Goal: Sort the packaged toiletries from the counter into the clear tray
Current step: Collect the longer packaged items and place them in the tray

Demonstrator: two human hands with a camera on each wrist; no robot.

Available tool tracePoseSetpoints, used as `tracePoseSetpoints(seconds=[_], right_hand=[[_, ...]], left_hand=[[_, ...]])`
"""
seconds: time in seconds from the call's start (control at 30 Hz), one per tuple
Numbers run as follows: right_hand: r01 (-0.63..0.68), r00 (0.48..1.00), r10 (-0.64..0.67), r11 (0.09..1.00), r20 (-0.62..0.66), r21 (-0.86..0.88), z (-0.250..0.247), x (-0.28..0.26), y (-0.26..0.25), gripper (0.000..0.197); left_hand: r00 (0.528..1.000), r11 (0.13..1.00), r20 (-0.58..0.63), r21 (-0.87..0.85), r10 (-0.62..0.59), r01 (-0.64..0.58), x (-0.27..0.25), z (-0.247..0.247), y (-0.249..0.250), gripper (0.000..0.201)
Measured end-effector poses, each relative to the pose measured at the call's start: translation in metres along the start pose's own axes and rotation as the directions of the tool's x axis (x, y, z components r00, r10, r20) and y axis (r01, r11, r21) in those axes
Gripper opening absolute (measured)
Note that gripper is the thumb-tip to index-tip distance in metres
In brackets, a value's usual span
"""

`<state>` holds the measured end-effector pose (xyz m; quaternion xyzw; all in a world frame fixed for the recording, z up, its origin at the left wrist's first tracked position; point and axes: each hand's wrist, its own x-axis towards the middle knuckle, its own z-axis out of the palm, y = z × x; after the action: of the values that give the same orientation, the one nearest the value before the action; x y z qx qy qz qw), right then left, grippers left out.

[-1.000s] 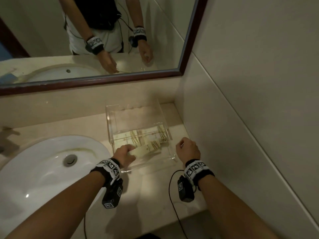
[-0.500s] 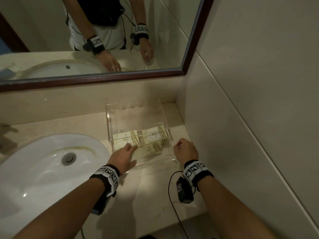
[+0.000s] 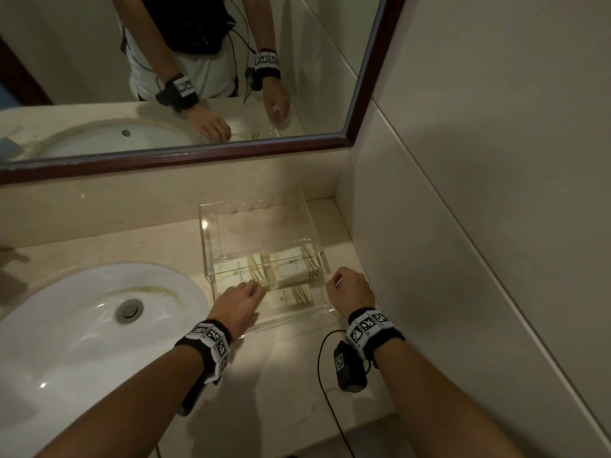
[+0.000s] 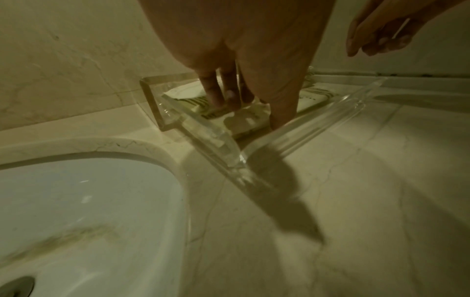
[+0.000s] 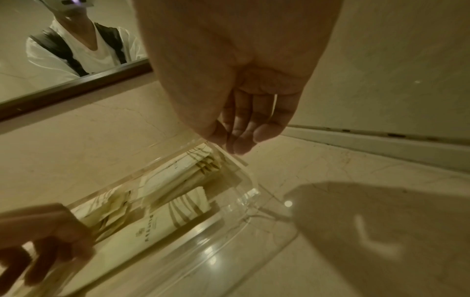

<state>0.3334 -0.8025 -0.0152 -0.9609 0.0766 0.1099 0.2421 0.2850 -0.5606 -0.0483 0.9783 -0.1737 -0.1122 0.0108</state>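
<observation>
The clear tray (image 3: 206, 233) stands on the counter in the corner by the wall. Several cream packets with gold stripes lie in its front half: one on the left (image 3: 236, 271), one on the right (image 3: 294, 269) and one at the front (image 3: 291, 297). My left hand (image 3: 254, 287) reaches into the tray. Its straight fingers (image 4: 221, 100) press on the left packet (image 4: 185, 92). My right hand (image 3: 337, 282) is at the front end of the tray's right wall (image 5: 244, 172). Thumb and fingertips (image 5: 239, 146) pinch its top edge.
A white sink (image 3: 82, 325) lies left of the tray, close to its left wall. The mirror (image 3: 198, 77) hangs above the backsplash. A tiled wall (image 3: 463, 193) closes off the right side. Bare counter (image 3: 291, 375) runs from the tray to the front edge.
My left hand held a packet over the tray's front a second ago. That packet now lies in the tray, and the fingers have straightened onto the left packet. The right hand stayed put.
</observation>
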Motion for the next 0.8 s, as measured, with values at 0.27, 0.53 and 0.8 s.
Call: tracePoseSetpoints(seconds=[0.27, 0.53, 0.8], right_hand=[[0.000, 1.000, 0.000, 1.000, 0.014, -0.005, -0.003, 0.003, -0.002, 0.014], [0.036, 0.999, -0.036, 0.999, 0.024, -0.023, -0.004, 0.005, -0.020, 0.019], [0.149, 0.983, -0.143, 0.988, 0.117, -0.049, -0.005, 0.002, -0.071, 0.015]], left_hand=[[0.982, 0.974, 0.121, -0.162, -0.142, 0.160, 0.010, -0.002, 0.006, 0.047], [0.968, 0.937, 0.102, -0.247, -0.228, 0.247, 0.009, -0.004, -0.008, 0.033], [0.921, 0.847, 0.081, -0.370, -0.380, 0.382, -0.010, -0.034, -0.035, 0.024]])
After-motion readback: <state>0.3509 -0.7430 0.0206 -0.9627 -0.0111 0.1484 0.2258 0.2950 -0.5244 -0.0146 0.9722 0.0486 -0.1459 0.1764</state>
